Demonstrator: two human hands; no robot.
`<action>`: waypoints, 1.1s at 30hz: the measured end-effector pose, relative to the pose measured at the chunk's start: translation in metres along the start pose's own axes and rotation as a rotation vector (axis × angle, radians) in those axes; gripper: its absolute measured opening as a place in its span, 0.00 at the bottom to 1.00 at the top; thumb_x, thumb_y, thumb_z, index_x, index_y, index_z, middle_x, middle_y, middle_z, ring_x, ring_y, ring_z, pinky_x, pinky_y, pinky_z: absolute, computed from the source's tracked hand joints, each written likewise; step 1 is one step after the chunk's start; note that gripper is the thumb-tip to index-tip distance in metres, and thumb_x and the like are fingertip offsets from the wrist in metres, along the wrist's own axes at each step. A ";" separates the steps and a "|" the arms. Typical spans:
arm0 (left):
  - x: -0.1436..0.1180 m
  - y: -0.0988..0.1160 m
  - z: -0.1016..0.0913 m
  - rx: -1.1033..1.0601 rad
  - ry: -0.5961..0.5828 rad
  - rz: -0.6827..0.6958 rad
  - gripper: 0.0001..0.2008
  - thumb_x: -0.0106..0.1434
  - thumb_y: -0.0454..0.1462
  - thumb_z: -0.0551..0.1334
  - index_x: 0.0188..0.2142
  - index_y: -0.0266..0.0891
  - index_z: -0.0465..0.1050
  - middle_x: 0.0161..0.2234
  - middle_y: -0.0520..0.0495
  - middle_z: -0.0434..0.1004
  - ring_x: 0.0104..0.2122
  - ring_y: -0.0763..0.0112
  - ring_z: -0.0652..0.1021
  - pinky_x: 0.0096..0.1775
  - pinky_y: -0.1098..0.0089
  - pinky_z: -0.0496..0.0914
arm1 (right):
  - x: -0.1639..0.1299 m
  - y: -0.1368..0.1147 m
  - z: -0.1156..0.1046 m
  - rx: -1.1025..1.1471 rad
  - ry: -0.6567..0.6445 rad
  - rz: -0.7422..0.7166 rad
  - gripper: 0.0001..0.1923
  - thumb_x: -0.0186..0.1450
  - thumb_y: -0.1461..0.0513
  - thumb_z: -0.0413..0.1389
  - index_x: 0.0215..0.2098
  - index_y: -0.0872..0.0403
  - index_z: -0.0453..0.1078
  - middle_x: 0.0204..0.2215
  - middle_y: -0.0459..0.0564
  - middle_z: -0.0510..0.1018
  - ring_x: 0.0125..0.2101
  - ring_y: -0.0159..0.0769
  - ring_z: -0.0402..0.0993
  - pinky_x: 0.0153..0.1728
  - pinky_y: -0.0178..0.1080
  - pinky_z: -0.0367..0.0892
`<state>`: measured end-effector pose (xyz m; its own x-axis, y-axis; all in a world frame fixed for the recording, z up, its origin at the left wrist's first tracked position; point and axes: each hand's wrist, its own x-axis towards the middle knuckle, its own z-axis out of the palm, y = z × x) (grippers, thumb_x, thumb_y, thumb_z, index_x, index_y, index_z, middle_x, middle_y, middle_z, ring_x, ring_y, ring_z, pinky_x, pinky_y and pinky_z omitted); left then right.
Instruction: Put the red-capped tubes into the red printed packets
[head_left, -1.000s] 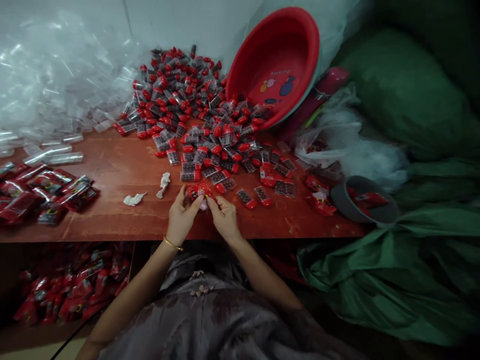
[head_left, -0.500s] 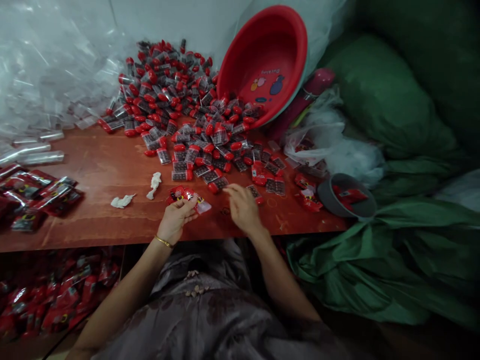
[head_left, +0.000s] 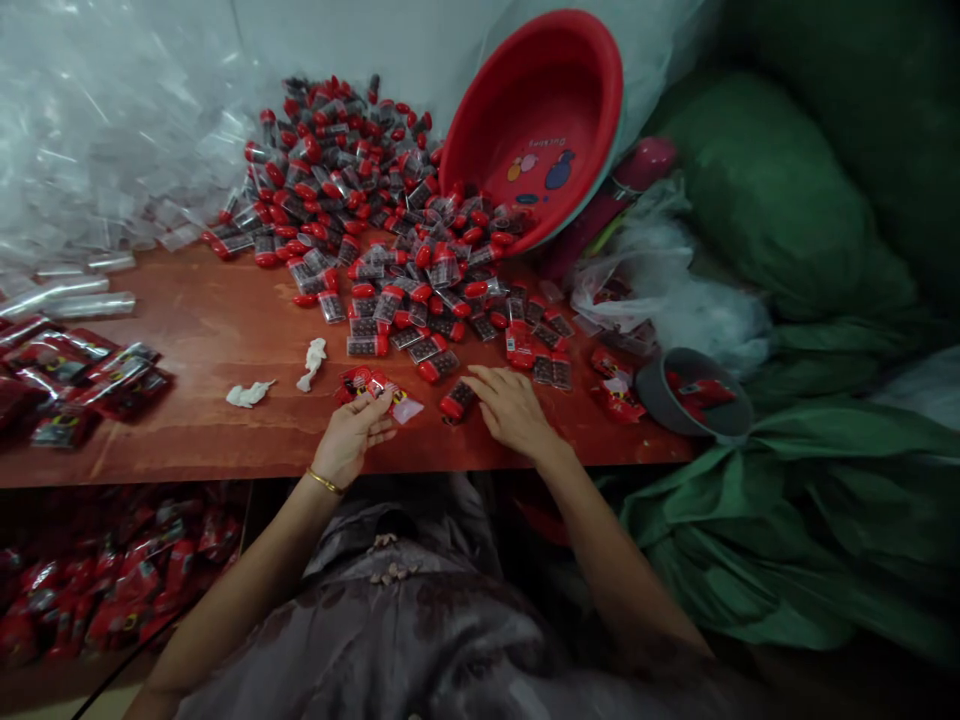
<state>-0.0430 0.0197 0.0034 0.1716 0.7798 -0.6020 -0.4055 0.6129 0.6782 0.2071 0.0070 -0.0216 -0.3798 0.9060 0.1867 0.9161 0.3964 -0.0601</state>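
left hand (head_left: 351, 437): holds red packet (head_left: 361, 382) | right hand (head_left: 516, 410): at red-capped container (head_left: 456, 402) | behind: tilted red basin (head_left: 547, 105)

A reddish-brown desk (head_left: 202, 340) with a flat top carries a sprawling heap of small clear plastic containers with red caps and dark contents (head_left: 421, 258). To its left lie two crumpled white scraps (head_left: 250, 394), glossy red-and-black packets (head_left: 105, 375) and clear plastic tubes (head_left: 82, 305); at the right stands a round grey bowl (head_left: 675, 420).
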 end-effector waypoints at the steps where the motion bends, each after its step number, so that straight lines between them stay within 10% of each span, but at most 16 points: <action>1: -0.001 0.000 0.000 -0.007 0.001 -0.004 0.24 0.35 0.44 0.75 0.30 0.36 0.73 0.27 0.51 0.78 0.24 0.74 0.76 0.30 0.73 0.71 | 0.005 0.004 0.002 0.028 -0.020 -0.056 0.22 0.63 0.67 0.49 0.55 0.54 0.64 0.57 0.54 0.68 0.52 0.44 0.62 0.51 0.46 0.54; 8: -0.009 0.002 -0.001 -0.065 -0.079 -0.059 0.20 0.40 0.43 0.74 0.29 0.36 0.72 0.26 0.49 0.78 0.26 0.72 0.78 0.32 0.71 0.72 | 0.000 -0.009 0.017 0.447 0.089 0.006 0.14 0.65 0.59 0.49 0.45 0.56 0.70 0.38 0.56 0.78 0.38 0.42 0.71 0.43 0.45 0.63; 15: -0.011 0.001 0.007 -0.034 -0.116 -0.008 0.21 0.36 0.44 0.75 0.27 0.35 0.74 0.26 0.49 0.79 0.26 0.72 0.78 0.33 0.71 0.72 | -0.031 -0.066 -0.019 1.087 0.065 0.224 0.12 0.61 0.56 0.51 0.31 0.55 0.71 0.19 0.43 0.68 0.22 0.31 0.64 0.24 0.33 0.58; 33: -0.013 -0.012 0.011 0.177 -0.191 0.213 0.18 0.38 0.42 0.74 0.27 0.34 0.78 0.26 0.49 0.79 0.26 0.74 0.74 0.34 0.71 0.69 | -0.017 -0.086 -0.018 1.224 0.038 0.382 0.10 0.59 0.57 0.52 0.29 0.55 0.70 0.18 0.42 0.66 0.19 0.27 0.60 0.20 0.30 0.55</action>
<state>-0.0308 0.0035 0.0074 0.2722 0.8922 -0.3605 -0.2913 0.4335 0.8528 0.1371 -0.0450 -0.0016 -0.0980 0.9951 -0.0153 0.2431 0.0091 -0.9700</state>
